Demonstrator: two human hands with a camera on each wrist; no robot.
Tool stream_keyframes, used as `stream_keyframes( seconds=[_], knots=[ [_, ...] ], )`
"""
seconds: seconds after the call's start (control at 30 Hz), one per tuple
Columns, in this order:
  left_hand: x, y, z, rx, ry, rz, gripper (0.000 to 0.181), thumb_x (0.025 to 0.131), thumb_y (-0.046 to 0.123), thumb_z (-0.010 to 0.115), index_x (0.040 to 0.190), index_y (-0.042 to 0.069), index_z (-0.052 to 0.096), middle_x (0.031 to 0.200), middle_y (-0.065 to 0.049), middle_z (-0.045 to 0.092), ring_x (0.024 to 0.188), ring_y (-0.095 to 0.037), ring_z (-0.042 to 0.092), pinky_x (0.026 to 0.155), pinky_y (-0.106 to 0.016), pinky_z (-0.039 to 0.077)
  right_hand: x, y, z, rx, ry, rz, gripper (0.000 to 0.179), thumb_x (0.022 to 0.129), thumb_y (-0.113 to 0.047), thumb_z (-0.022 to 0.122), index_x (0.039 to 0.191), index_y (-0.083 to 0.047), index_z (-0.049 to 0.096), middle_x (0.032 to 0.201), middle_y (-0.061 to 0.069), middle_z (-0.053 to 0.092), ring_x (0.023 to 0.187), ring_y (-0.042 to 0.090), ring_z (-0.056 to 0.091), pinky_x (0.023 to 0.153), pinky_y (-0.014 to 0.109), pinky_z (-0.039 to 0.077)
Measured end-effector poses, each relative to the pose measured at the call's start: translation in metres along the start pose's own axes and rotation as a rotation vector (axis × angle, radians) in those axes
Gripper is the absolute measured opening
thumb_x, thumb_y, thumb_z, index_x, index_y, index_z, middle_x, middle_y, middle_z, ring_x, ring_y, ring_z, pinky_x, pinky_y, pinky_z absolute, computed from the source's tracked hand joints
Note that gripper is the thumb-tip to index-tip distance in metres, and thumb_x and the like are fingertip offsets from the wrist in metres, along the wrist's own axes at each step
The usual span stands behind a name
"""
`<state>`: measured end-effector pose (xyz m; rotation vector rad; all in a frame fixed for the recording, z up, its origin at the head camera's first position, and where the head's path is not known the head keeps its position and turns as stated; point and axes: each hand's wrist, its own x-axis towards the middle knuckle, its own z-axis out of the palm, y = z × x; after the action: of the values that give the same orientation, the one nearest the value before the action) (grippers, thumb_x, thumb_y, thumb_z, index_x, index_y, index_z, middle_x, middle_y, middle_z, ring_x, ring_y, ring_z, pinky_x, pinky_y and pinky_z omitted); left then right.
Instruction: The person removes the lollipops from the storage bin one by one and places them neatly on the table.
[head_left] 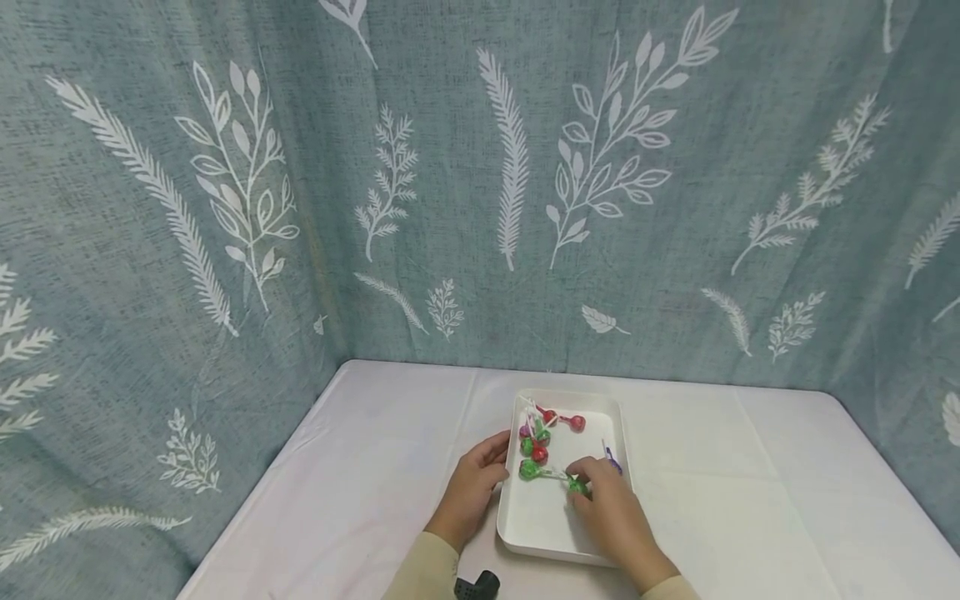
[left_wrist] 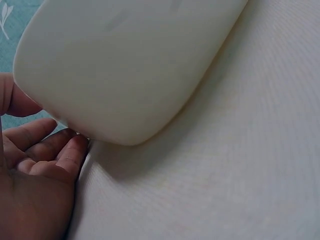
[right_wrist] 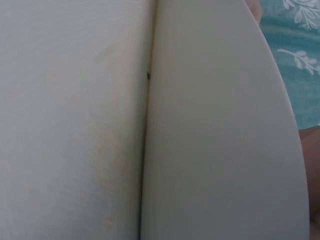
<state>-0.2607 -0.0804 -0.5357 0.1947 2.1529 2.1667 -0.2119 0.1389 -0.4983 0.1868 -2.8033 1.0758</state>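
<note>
A white tray [head_left: 555,525] stands on the table, holding several wrapped lollipops. My left hand [head_left: 472,489] holds the tray's left side; the left wrist view shows its curled fingers [left_wrist: 72,150] against the tray wall [left_wrist: 120,85]. Over the inside of the tray, my right hand [head_left: 611,508] pinches a green lollipop [head_left: 576,486] between thumb and fingers. Its stick points left toward another green lollipop [head_left: 529,470]. In the right wrist view the tray's outer wall [right_wrist: 220,125] hides the lollipops, and only part of the hand shows at the right edge.
Red lollipops [head_left: 577,423], with green and purple ones, cluster in the tray's far left part. A blue-wrapped lollipop [head_left: 613,462] lies by the right wall. A black object [head_left: 480,585] shows at the near edge. Patterned curtains [head_left: 450,208] surround the white-covered table [head_left: 750,483].
</note>
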Motion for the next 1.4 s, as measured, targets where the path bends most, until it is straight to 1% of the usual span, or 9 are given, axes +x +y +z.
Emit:
stream_keyframes(
  seconds=[0.2,0.37,0.53,0.67,0.8,0.93,1.07,1.2,1.4],
  knots=[
    [0.001,-0.001,-0.001,0.002,-0.003,-0.003,0.069,0.089,-0.001,0.057,0.158,-0.003,0.051,0.161,-0.018,0.053,0.149,-0.036,0.049,0.120,-0.049,0.041,-0.001,-0.001,-0.004,0.131,0.052,0.015,0.029,0.094,0.001,0.080,0.120,-0.005,0.069,0.110,0.003,0.066,0.086,0.012,0.063,0.072,0.031,0.059],
    [-0.001,0.000,-0.001,0.000,-0.008,0.004,0.070,0.089,-0.002,0.057,0.159,-0.004,0.050,0.161,-0.020,0.052,0.149,-0.037,0.049,0.120,-0.049,0.042,-0.001,-0.001,-0.009,0.230,0.112,0.031,0.021,0.097,0.000,0.077,0.115,-0.006,0.069,0.113,0.004,0.066,0.092,0.014,0.066,0.078,0.029,0.061],
    [-0.002,0.002,-0.001,-0.002,-0.007,0.008,0.070,0.089,-0.002,0.057,0.158,-0.004,0.050,0.160,-0.021,0.052,0.148,-0.037,0.050,0.119,-0.049,0.043,0.001,0.004,-0.018,0.304,0.151,0.059,0.017,0.099,-0.003,0.076,0.115,-0.005,0.070,0.114,0.007,0.060,0.098,0.020,0.062,0.081,0.027,0.058],
    [-0.002,0.004,0.000,-0.003,-0.008,0.011,0.070,0.089,-0.002,0.057,0.158,-0.004,0.050,0.160,-0.020,0.053,0.148,-0.036,0.051,0.119,-0.048,0.043,0.003,0.009,-0.028,0.388,0.157,0.125,0.021,0.102,-0.008,0.073,0.123,-0.003,0.070,0.119,0.011,0.061,0.103,0.023,0.061,0.080,0.024,0.056],
    [-0.002,0.003,0.000,0.003,-0.007,0.012,0.070,0.089,-0.002,0.057,0.158,-0.005,0.050,0.160,-0.020,0.053,0.147,-0.036,0.051,0.119,-0.048,0.043,0.005,0.017,-0.038,0.490,0.171,0.204,0.032,0.105,-0.011,0.069,0.134,0.001,0.064,0.131,0.016,0.061,0.106,0.023,0.065,0.080,0.024,0.059],
    [-0.003,0.004,0.000,-0.008,-0.008,0.009,0.070,0.089,-0.002,0.057,0.158,-0.005,0.049,0.160,-0.021,0.053,0.148,-0.037,0.050,0.119,-0.048,0.043,0.008,0.033,-0.047,0.621,0.167,0.286,0.040,0.109,-0.016,0.065,0.145,0.000,0.055,0.142,0.016,0.056,0.110,0.019,0.068,0.086,0.024,0.059],
    [-0.002,0.004,0.001,-0.010,-0.003,0.007,0.070,0.089,-0.003,0.058,0.158,-0.005,0.050,0.160,-0.020,0.053,0.148,-0.037,0.050,0.120,-0.049,0.042,0.010,0.052,-0.052,0.744,0.185,0.336,0.043,0.112,-0.016,0.061,0.150,0.001,0.049,0.145,0.014,0.053,0.112,0.014,0.070,0.092,0.024,0.060],
    [-0.001,0.004,0.002,-0.006,0.002,0.008,0.070,0.088,-0.003,0.057,0.158,-0.005,0.050,0.160,-0.020,0.053,0.148,-0.037,0.050,0.120,-0.049,0.042,0.012,0.066,-0.056,0.784,0.237,0.343,0.039,0.112,-0.011,0.060,0.147,0.004,0.051,0.146,0.015,0.051,0.110,0.010,0.069,0.096,0.023,0.058],
    [0.000,0.003,0.004,-0.009,0.005,0.010,0.070,0.088,-0.004,0.057,0.158,-0.005,0.050,0.160,-0.020,0.053,0.148,-0.036,0.050,0.120,-0.047,0.042,0.012,0.081,-0.062,0.708,0.299,0.366,0.037,0.110,-0.010,0.062,0.145,0.002,0.056,0.145,0.015,0.051,0.104,0.005,0.067,0.092,0.016,0.057]
  ],
)
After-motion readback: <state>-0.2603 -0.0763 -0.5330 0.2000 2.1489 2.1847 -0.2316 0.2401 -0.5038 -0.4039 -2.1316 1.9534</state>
